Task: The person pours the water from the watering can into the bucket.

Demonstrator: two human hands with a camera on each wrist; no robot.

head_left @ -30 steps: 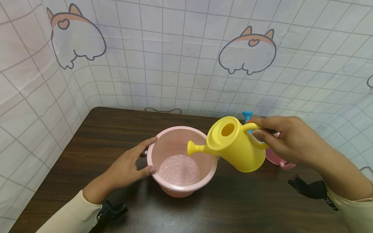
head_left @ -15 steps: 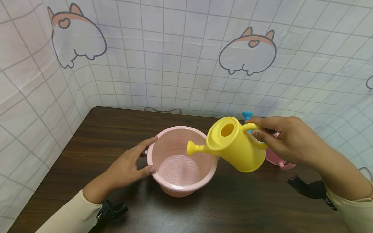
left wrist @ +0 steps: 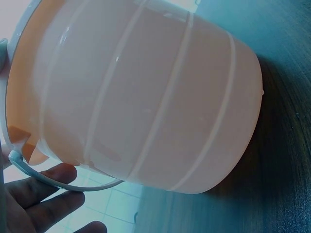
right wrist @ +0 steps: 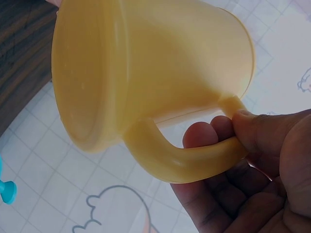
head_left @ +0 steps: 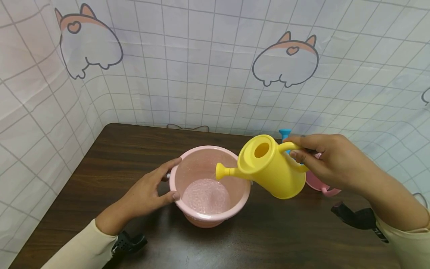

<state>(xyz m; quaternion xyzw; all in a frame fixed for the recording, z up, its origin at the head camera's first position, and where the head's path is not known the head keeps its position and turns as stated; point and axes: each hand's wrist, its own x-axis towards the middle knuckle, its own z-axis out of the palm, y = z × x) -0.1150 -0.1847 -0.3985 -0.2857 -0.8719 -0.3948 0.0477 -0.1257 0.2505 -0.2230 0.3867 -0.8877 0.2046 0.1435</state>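
My left hand holds the left rim of a pink bucket, with thumb and index finger on the rim. In the left wrist view, several loosely bent fingers lie by the bucket's white bail handle. Water covers the bucket's bottom, its surface rippled. My right hand grips the handle of a yellow watering can, thumb on one side and fingers curled round the other. Tilted left, the can has its spout over the bucket, and a thin trickle runs from the spout head.
Behind the watering can, partly hidden, are a blue spout and a pink item with a handle. All stand on a dark wooden table. A white checked cloth hangs along the back and left.
Both hands, the bucket and the watering can keep practically the same places. Only the water's surface ripples differ between frames, and the trickle at the spout looks thinner.
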